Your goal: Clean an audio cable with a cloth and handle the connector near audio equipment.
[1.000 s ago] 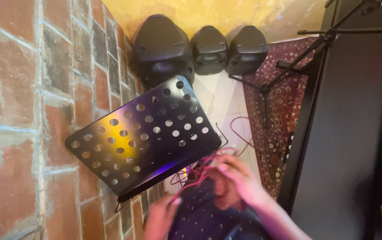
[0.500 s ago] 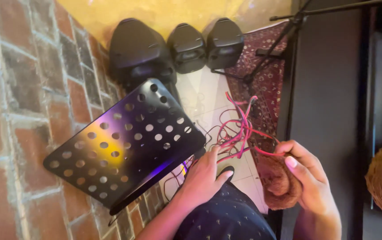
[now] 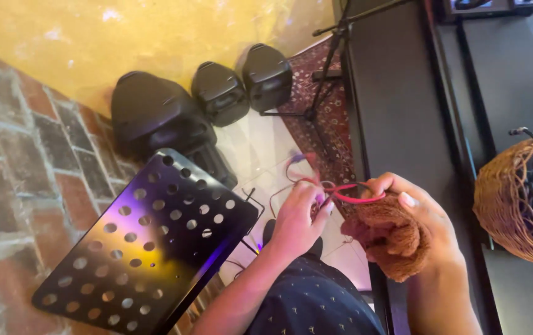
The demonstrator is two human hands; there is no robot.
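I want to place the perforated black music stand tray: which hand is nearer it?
Left. The left hand is just right of the music stand tray; the right hand is farther right, holding a brown cloth.

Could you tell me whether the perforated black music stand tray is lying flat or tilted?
Tilted: the music stand tray slopes, its far corner raised and its near edge lower.

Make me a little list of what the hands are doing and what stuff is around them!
left hand: pinches the red cord
right hand: grips a brown fuzzy cloth, the cord looped at its fingers
music stand: black, full of holes, tilted, left of the hands
speakers: three black ones by the yellow wall
basket: woven, on the right
rug: patterned, red
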